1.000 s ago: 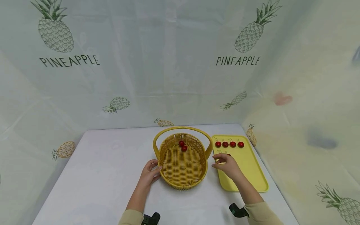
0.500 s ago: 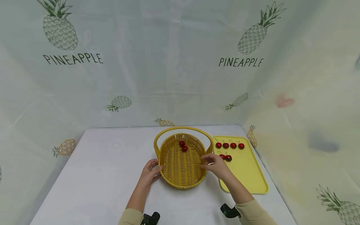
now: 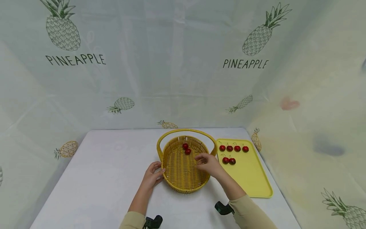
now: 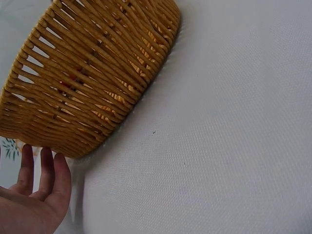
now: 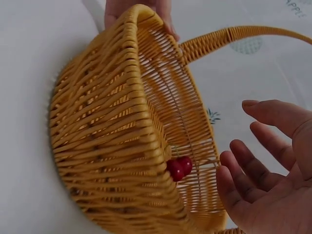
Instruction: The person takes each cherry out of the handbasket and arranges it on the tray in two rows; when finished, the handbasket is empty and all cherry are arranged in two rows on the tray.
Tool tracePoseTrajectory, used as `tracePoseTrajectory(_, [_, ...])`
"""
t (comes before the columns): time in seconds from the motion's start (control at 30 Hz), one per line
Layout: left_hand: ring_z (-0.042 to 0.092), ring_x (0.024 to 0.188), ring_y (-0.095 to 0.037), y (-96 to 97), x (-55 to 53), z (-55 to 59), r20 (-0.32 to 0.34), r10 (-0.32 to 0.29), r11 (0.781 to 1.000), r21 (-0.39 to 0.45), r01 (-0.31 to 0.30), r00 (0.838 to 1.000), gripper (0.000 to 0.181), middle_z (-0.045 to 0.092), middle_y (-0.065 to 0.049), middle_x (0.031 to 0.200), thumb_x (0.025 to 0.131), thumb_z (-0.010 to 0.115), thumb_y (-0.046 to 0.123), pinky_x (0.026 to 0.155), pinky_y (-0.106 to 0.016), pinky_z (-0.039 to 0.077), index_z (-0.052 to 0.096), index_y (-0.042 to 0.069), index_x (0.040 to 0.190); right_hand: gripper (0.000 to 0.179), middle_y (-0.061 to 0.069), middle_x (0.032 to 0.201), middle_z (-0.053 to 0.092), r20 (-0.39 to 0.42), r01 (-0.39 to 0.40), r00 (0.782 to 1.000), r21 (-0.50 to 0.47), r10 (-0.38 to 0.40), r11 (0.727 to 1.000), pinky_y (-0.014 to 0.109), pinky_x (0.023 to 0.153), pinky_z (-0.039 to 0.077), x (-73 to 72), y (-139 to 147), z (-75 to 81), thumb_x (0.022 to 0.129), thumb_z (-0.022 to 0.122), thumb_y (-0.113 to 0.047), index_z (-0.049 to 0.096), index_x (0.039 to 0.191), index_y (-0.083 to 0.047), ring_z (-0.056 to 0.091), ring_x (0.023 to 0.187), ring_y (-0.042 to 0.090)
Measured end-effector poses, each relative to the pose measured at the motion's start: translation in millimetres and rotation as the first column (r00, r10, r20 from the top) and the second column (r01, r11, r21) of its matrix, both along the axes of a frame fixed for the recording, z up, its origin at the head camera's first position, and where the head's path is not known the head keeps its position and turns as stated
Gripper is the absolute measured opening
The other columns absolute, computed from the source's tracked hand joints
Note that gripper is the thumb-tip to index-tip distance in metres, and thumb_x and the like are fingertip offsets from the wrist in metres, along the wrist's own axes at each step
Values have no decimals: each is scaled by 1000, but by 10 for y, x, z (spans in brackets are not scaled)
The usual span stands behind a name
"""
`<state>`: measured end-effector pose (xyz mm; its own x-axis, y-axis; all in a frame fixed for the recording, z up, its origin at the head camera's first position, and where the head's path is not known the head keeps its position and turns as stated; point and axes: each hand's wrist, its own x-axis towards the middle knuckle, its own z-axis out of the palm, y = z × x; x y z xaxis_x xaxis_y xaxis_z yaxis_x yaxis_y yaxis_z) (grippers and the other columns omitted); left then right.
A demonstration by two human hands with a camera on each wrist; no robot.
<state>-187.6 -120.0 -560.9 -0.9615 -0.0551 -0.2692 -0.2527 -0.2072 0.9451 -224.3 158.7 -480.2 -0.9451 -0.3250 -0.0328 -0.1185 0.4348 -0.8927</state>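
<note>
A yellow woven basket (image 3: pixel 184 171) with a tall handle stands on the table; two red cherries (image 3: pixel 187 151) lie at its far inner side. My left hand (image 3: pixel 152 175) holds the basket's left edge, thumb at the rim and fingers along the outer wall. In the left wrist view, fingertips (image 4: pixel 59 168) touch the weave. Over the basket's right side hovers my right hand (image 3: pixel 210 164). Its fingers (image 5: pixel 248 163) are loosely bent and apart in the right wrist view, with nothing visible between them. There the cherries (image 5: pixel 179 168) show inside the basket wall.
Right of the basket lies a yellow tray (image 3: pixel 251 178) holding several cherries in two rows, such as the cherry (image 3: pixel 232 161) in the nearer row. The white table (image 3: pixel 114 178) ends at a curtain (image 3: pixel 171 79) printed with pineapples.
My right hand has moved left from over the tray to above the basket, uncovering the two nearer cherries on the tray. The left hand stays at the basket's edge.
</note>
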Motion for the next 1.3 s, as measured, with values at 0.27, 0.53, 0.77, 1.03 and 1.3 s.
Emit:
tracePoseTrajectory(0.27, [59, 103, -30, 1, 26, 94, 0, -16, 999, 28, 15, 1000, 36, 43, -26, 137, 92, 64, 1, 84, -49, 49, 47, -3, 123, 32, 14, 115, 64, 75, 45, 996, 14, -46, 999, 39, 75, 51, -255, -217, -12, 83, 77, -11, 68, 113, -5, 59, 94, 23])
tracePoseTrajectory(0.53, [60, 103, -28, -1, -1, -9, -6, 12, 1000, 9, -12, 1000, 36, 47, -21, 135, 92, 66, 4, 82, -45, 51, 49, 1, 124, 34, 16, 117, 62, 100, 57, 993, 34, -60, 998, 44, 78, 50, -466, -336, -87, 84, 76, -11, 66, 116, -4, 58, 101, 27])
tracePoseTrajectory(0.77, [60, 104, -28, 2, 3, -6, -3, 12, 1000, 11, -12, 1000, 35, 47, -20, 135, 92, 65, 3, 82, -44, 51, 50, 2, 124, 35, 17, 115, 62, 102, 103, 989, 83, -111, 991, 45, 79, 49, -630, -404, -205, 84, 75, -8, 66, 117, 0, 57, 105, 32])
tracePoseTrajectory(1.03, [60, 106, -29, 7, 15, 7, -2, 5, 1000, 6, -5, 1000, 36, 46, -21, 137, 93, 65, 5, 84, -46, 50, 49, 2, 125, 33, 15, 120, 61, 95, 96, 989, 148, -110, 984, 46, 85, 50, -805, -436, -390, 83, 76, -6, 67, 115, -2, 55, 112, 34])
tracePoseTrajectory(1.3, [60, 104, -29, 5, 11, 1, 1, 11, 1000, 6, -11, 1000, 34, 46, -21, 136, 93, 65, 4, 81, -43, 51, 50, 3, 123, 36, 17, 122, 59, 126, 68, 988, 194, -93, 979, 43, 80, 51, -894, -470, -439, 83, 77, -7, 68, 117, -4, 55, 110, 35])
